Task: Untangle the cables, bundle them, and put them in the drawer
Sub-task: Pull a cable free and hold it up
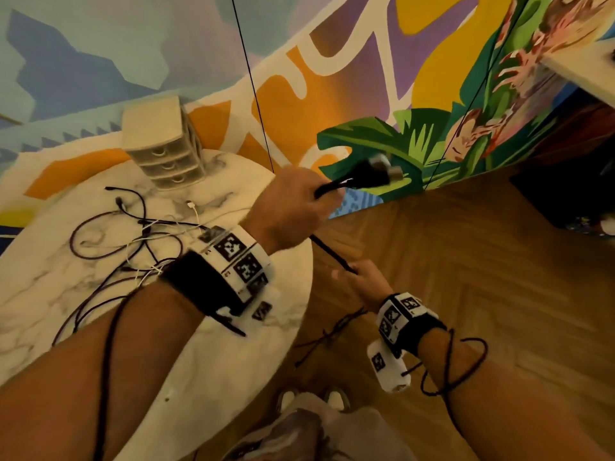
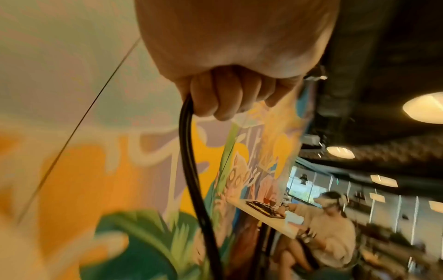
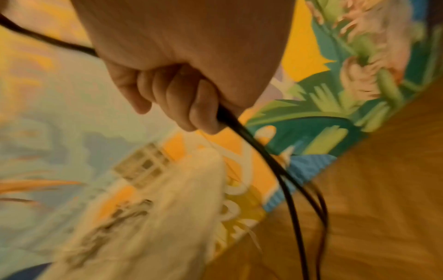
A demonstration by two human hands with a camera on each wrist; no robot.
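Observation:
My left hand (image 1: 289, 207) is raised over the table's right edge and grips a thick black cable (image 1: 332, 251); its plug ends (image 1: 372, 171) stick out blurred beyond the fist. That cable runs taut down to my right hand (image 1: 361, 277), which grips it lower, off the table over the floor. In the left wrist view the fingers (image 2: 227, 94) curl round the cable (image 2: 189, 151). The right wrist view shows fingers (image 3: 182, 102) curled round the black cable (image 3: 239, 125), with strands hanging below. A tangle of thin dark and white cables (image 1: 133, 234) lies on the marble table (image 1: 50, 294). A beige drawer unit (image 1: 163, 144) stands at the table's back, drawers closed.
A thin dark cord (image 1: 466, 367) loops around my right forearm and trails over the wooden floor (image 1: 466, 244). A painted mural wall (image 1: 366, 78) rises behind the table, with thin black lines hanging along it. Another person (image 2: 335, 223) sits at a desk far off.

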